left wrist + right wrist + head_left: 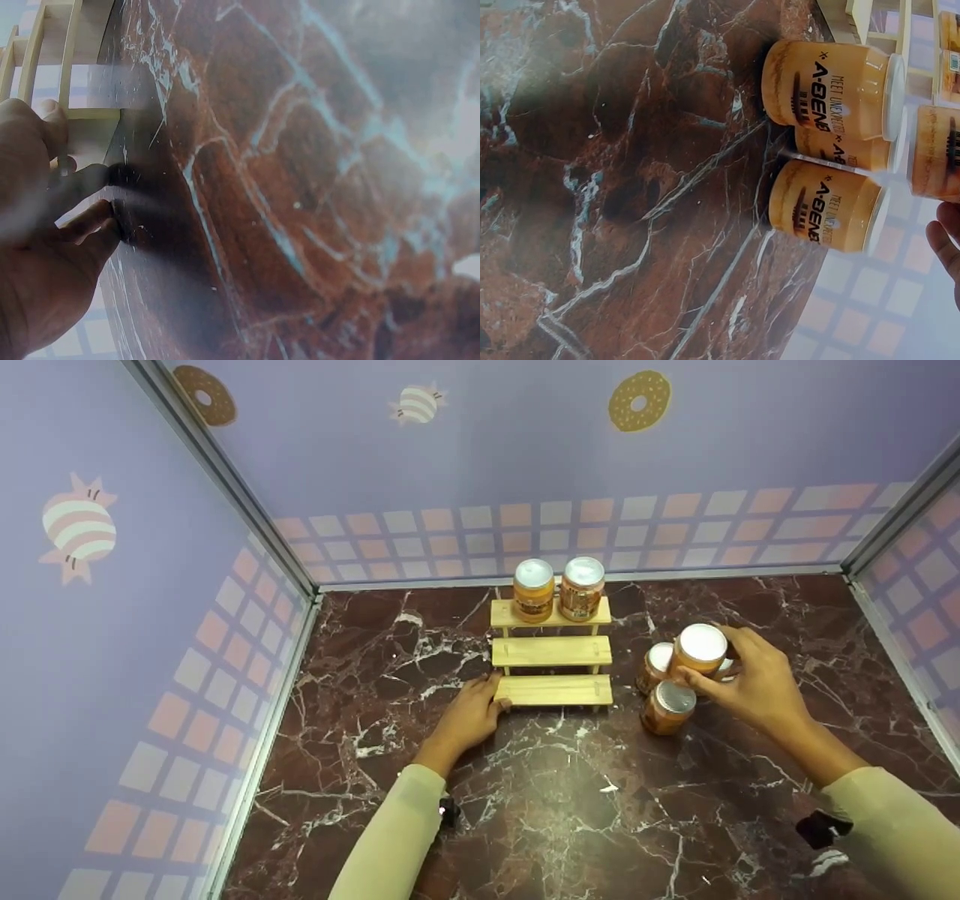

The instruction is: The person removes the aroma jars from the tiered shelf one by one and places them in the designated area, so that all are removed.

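Observation:
A three-tier wooden step rack (553, 651) stands on the marble surface, with two orange-labelled cans, one left (533, 594) and one right (583, 594), upright on its top step. My left hand (469, 712) grips the left end of the lowest step, thumb at the front. On the right, my right hand (761, 682) holds another orange can (703, 649) with a white lid, raised above a cluster of three cans. The front can (667, 709) shows a silvery lid; the can behind it (829, 214) also stands upright. The third is partly hidden.
Dark red marble (540, 810) with white veins covers the work surface. A purple patterned panel (495, 450) rises close behind the rack. Further panels stand at left (97, 660) and right (930, 555), with metal trim along their edges.

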A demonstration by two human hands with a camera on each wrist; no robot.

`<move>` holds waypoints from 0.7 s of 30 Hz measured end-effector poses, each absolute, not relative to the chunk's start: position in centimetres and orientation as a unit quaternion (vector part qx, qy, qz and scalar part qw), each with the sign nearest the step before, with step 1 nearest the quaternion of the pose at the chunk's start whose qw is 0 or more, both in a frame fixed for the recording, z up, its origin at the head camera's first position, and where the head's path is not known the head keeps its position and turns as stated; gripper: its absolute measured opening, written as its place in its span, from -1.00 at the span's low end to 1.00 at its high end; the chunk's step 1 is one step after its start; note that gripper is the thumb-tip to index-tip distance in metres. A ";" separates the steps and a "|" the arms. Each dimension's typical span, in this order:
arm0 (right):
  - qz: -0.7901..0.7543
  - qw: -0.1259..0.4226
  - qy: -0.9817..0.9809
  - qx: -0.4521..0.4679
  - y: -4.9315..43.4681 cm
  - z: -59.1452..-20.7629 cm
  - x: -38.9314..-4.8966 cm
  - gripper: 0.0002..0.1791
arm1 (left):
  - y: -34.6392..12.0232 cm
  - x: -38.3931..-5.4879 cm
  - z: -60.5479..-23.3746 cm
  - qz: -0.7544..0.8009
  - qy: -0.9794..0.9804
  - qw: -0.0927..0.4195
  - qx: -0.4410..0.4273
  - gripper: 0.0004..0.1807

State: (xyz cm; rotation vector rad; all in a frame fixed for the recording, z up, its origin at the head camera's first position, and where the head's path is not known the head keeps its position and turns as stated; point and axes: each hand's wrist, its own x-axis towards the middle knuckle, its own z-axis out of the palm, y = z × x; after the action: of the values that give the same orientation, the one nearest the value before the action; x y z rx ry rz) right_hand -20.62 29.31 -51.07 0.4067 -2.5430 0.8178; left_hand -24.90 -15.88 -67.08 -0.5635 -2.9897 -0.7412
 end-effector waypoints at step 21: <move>0.294 0.231 -0.918 0.130 32.0 -51.4 -19.4 -0.21 | -15.8 -24.4 -65.8 -0.256 -0.951 -0.010 -0.174 -0.22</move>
State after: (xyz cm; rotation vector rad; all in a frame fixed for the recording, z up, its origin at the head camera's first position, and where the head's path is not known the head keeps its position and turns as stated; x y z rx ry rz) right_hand -19.43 31.97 -51.41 0.3566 -2.5247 0.8075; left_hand -24.43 -15.76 -65.76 -0.5494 -3.0059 -0.8094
